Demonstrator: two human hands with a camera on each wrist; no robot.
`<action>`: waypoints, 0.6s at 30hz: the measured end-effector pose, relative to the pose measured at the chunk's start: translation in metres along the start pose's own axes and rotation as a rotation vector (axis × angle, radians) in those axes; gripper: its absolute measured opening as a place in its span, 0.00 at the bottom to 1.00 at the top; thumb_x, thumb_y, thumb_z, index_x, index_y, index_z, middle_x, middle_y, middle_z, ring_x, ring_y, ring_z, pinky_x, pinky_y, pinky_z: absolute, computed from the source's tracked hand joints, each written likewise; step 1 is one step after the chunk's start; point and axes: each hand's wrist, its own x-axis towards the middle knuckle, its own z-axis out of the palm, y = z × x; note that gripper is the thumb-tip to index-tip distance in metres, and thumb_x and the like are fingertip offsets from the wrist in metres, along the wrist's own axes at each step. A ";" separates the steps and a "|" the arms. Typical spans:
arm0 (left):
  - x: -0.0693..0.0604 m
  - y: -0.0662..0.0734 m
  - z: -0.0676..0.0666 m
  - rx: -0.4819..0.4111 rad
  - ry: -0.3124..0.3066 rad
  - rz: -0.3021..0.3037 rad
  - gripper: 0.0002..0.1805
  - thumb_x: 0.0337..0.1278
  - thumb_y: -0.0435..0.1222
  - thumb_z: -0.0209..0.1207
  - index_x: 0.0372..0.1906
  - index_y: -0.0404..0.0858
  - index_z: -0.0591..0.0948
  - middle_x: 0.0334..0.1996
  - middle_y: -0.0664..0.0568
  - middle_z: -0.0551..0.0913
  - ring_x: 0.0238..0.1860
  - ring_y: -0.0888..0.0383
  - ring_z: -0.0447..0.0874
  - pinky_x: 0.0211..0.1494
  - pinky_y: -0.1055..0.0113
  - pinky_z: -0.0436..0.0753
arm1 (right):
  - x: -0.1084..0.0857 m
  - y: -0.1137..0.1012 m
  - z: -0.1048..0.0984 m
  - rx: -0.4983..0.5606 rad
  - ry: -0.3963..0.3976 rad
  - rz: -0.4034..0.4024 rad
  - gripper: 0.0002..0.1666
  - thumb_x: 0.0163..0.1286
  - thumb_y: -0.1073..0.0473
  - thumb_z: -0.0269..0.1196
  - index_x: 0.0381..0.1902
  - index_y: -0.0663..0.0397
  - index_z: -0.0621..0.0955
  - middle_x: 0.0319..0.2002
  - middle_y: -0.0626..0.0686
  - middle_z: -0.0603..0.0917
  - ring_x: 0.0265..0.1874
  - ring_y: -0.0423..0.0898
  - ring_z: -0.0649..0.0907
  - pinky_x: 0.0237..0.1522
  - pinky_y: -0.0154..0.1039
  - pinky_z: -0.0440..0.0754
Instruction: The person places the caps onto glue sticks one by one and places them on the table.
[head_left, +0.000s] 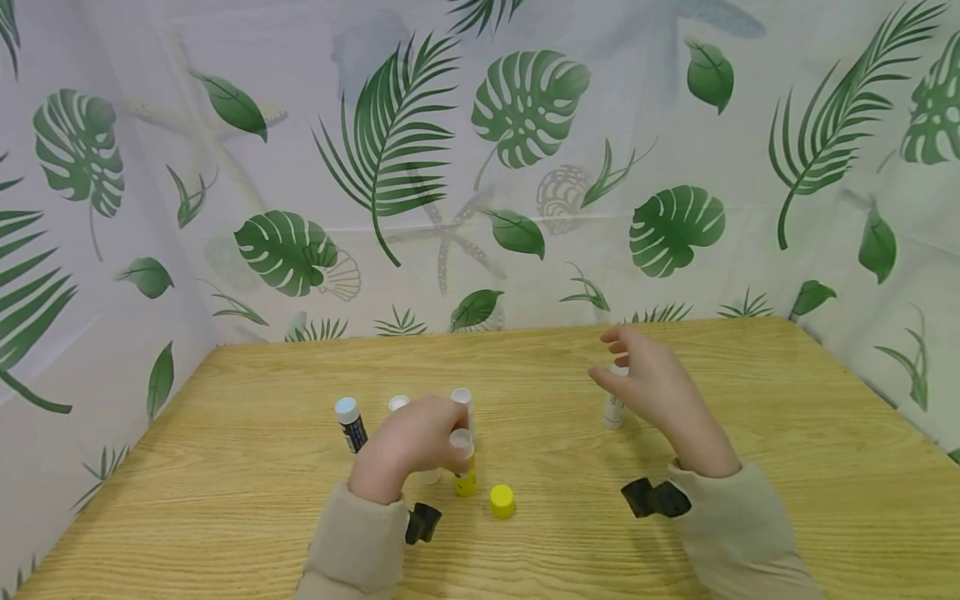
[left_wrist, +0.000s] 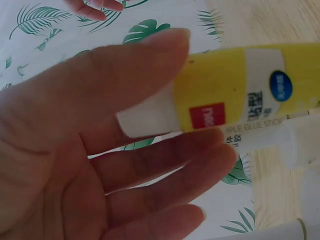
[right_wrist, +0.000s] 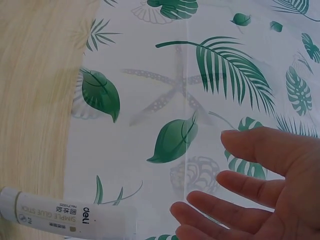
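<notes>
My left hand holds a yellow glue stick by its whitish upper end, between thumb and fingers. The stick stands upright, and a yellow cap sits to its right on the table. My right hand hovers by a white glue stick on the right, fingers spread and slightly bent; the right wrist view shows a gap between them. The hand hides part of that stick's top in the head view.
On the wooden table, another white stick stands just behind the yellow one. A white top shows behind my left hand, and a dark stick with a light blue cap stands farther left. Leaf-patterned cloth borders the table's back.
</notes>
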 end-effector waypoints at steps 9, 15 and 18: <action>0.003 0.000 0.005 0.082 -0.014 -0.023 0.13 0.33 0.32 0.68 0.28 0.40 0.75 0.25 0.55 0.74 0.24 0.58 0.69 0.28 0.65 0.71 | 0.000 -0.001 0.000 -0.007 0.004 0.002 0.26 0.61 0.57 0.58 0.53 0.67 0.67 0.49 0.68 0.72 0.46 0.61 0.74 0.43 0.54 0.72; 0.005 0.001 0.007 0.097 -0.028 -0.037 0.13 0.34 0.33 0.68 0.29 0.40 0.76 0.25 0.56 0.74 0.25 0.59 0.70 0.29 0.66 0.71 | 0.000 0.000 0.001 -0.009 0.001 0.003 0.26 0.61 0.57 0.58 0.53 0.67 0.67 0.49 0.68 0.72 0.46 0.61 0.74 0.43 0.54 0.72; 0.005 0.000 0.007 0.093 -0.021 -0.025 0.12 0.34 0.32 0.67 0.26 0.40 0.75 0.23 0.56 0.73 0.23 0.59 0.68 0.26 0.67 0.70 | 0.001 0.000 0.001 -0.006 0.000 0.006 0.26 0.61 0.57 0.58 0.53 0.67 0.67 0.49 0.67 0.72 0.46 0.61 0.74 0.43 0.53 0.72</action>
